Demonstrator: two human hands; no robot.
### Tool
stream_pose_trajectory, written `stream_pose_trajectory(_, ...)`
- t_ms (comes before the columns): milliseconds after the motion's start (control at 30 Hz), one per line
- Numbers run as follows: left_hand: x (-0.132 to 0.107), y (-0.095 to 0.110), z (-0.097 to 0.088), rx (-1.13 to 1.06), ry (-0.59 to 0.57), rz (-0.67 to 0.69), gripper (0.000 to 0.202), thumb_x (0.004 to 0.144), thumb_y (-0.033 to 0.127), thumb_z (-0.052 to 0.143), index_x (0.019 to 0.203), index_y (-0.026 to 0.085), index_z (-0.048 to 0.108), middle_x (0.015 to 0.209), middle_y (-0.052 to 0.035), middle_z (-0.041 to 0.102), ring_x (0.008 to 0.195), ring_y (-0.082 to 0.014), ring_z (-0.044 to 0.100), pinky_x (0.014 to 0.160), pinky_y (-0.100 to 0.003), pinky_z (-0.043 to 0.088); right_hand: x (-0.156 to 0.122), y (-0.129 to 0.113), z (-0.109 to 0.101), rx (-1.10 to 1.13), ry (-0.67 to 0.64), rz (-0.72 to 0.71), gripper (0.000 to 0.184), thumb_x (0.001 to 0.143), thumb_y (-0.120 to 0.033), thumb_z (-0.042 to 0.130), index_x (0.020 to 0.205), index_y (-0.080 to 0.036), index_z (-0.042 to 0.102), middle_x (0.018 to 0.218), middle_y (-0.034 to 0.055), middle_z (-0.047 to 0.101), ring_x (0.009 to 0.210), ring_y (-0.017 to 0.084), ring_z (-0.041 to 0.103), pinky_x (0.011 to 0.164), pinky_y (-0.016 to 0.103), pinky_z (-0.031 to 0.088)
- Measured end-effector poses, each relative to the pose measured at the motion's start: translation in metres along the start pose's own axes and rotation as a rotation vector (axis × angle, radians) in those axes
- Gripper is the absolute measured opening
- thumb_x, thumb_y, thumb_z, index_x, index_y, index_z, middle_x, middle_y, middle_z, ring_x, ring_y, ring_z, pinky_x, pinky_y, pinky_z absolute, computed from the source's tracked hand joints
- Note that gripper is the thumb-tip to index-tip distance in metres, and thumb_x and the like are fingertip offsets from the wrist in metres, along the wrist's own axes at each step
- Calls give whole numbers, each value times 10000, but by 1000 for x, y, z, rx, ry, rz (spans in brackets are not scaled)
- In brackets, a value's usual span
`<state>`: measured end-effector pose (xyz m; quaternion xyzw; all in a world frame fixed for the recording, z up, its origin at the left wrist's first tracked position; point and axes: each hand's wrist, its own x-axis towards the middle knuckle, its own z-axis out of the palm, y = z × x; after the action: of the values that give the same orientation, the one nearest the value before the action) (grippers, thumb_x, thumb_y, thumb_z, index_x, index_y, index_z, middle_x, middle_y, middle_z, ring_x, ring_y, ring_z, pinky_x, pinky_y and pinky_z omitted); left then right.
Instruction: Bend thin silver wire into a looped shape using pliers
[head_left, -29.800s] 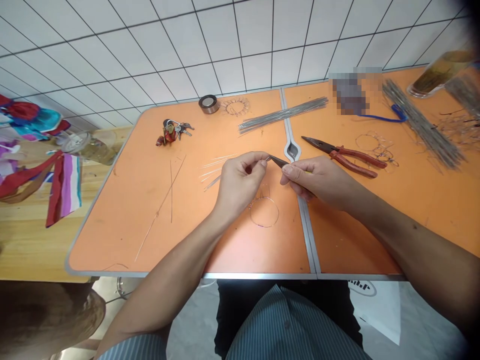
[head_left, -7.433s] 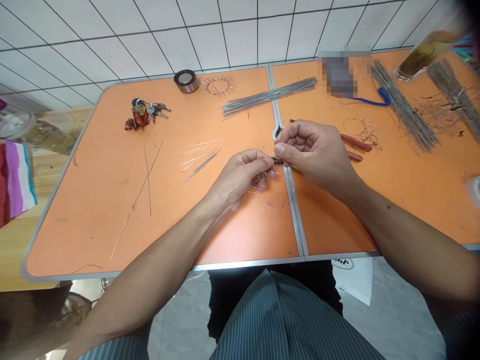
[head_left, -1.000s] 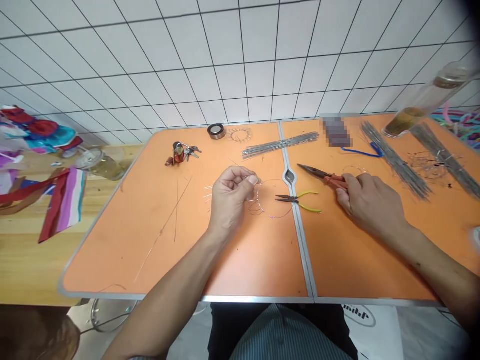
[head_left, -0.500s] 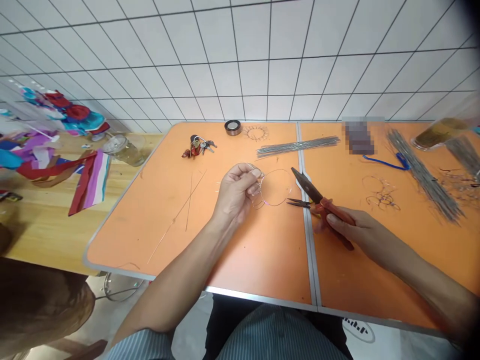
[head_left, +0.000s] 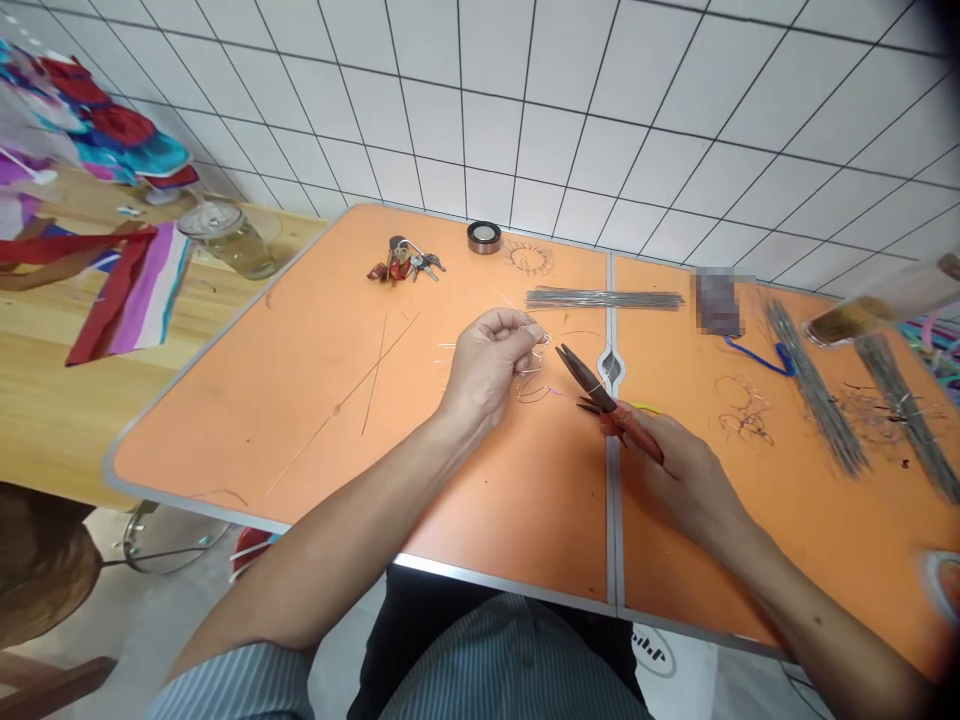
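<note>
My left hand (head_left: 491,370) pinches a thin wire loop (head_left: 546,341) with short wire spikes along it and a few small pinkish parts. My right hand (head_left: 679,470) is wrapped around red-handled pliers (head_left: 634,430), whose dark jaws are close to the loop's right side; whether they bite the wire is too fine to tell. Behind them a second, smaller pair of pliers (head_left: 588,405) with a yellow handle is partly hidden. I cannot tell if it lies on the table or is held too.
On the orange folding table (head_left: 495,530) lie keys (head_left: 405,262), a roll of tape (head_left: 484,237), a spiky wire ring (head_left: 529,258), a wire bundle (head_left: 600,299), another bundle (head_left: 817,390) and loose wire rings (head_left: 745,410). A lidded cup (head_left: 229,240) and ribbons (head_left: 139,290) are at left.
The red-handled pliers have moved left, towards the wire loop, and their jaws look less far from my left hand. The head view has tilted and shifted.
</note>
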<state>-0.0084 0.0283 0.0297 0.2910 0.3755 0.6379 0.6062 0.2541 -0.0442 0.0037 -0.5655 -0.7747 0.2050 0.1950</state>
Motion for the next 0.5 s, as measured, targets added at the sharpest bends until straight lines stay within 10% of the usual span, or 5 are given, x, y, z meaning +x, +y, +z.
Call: stream_pose_trajectory(500, 0, -3, 3, 147, 36, 70, 166, 792, 71, 750, 712, 179, 653, 601, 36, 582, 484, -72, 447, 481, -231, 347, 3, -2, 13, -229, 74, -23, 476, 1105, -269, 467, 1538, -259, 664, 1271, 83, 823, 1149, 329, 732, 846, 464, 601)
